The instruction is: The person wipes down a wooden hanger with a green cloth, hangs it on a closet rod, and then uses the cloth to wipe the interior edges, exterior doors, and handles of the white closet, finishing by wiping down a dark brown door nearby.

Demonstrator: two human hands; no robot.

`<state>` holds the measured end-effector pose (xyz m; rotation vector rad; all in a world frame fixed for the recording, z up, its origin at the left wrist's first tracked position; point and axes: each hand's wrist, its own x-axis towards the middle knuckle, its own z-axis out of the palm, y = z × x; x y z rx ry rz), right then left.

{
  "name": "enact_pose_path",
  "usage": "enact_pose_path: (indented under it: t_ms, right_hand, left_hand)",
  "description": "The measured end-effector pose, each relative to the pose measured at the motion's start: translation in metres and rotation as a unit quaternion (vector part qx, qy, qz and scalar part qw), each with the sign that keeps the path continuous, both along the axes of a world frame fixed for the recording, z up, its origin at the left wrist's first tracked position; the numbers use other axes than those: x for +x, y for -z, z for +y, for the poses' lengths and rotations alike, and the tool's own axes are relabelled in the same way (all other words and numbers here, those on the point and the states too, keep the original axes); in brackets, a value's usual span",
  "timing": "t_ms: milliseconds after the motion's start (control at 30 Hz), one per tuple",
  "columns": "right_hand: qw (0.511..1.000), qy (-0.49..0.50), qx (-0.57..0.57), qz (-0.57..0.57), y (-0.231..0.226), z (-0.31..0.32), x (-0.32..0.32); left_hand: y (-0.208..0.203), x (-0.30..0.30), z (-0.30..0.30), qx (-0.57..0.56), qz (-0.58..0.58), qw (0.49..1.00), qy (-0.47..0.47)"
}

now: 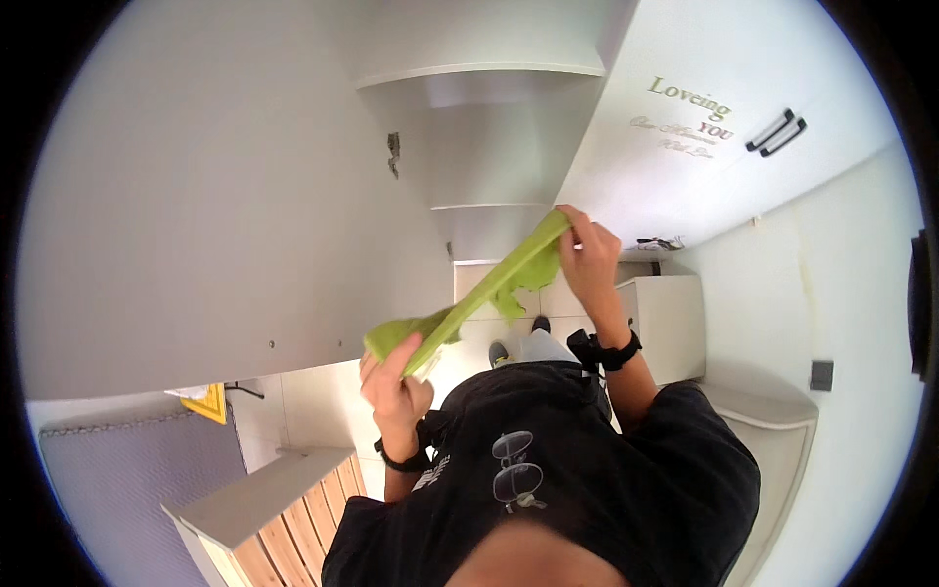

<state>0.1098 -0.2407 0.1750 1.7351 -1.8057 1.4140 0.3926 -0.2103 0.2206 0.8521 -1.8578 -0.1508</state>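
"What is nearest?"

"The person's black shirt (626,440), with a pair of glasses (516,472) lying against the chest. Each wrist wears a black band; the right one (620,354) carries a bulky piece."

"And the hands?"

"Both are closed on one thing. The left hand (396,386) grips the lower end of a green cloth (489,284), thumb and fingers bunched round it. The right hand (590,256) pinches the upper end."

"So where exactly is the cloth?"

"In the air in front of the body, drawn out on a slant between the two hands, rising toward the right. Its upper edge looks folded or rolled; a loose, ragged part hangs below, near the right hand."

"What lies beyond it?"

"A tall, pale panel (196,196) on the left, then open shelves (479,70). On the right is a white door (646,147) with decorative lettering and two black handles (778,134)."

"And farther down?"

"Dark shoes (541,324) on a light tiled floor (323,401). A low white cabinet (668,328) stands to the right; at the lower left are wooden slats (303,523) and a grey quilted surface (122,489)."
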Motion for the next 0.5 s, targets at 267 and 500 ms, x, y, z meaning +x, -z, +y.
enact_pose_path:
  t_ms: [267, 500]
  right_hand:
    - [0.999, -0.025, 0.005, -0.022, -0.01, 0.045, 0.037]
    - [0.998, 0.002, -0.017, -0.061, -0.009, 0.118, 0.06]
  left_hand:
    - [0.013, 0.048, 0.027, -0.086, 0.085, 0.992, 0.034]
    - [0.033, 0.078, 0.037, -0.124, 0.173, 0.972, -0.099]
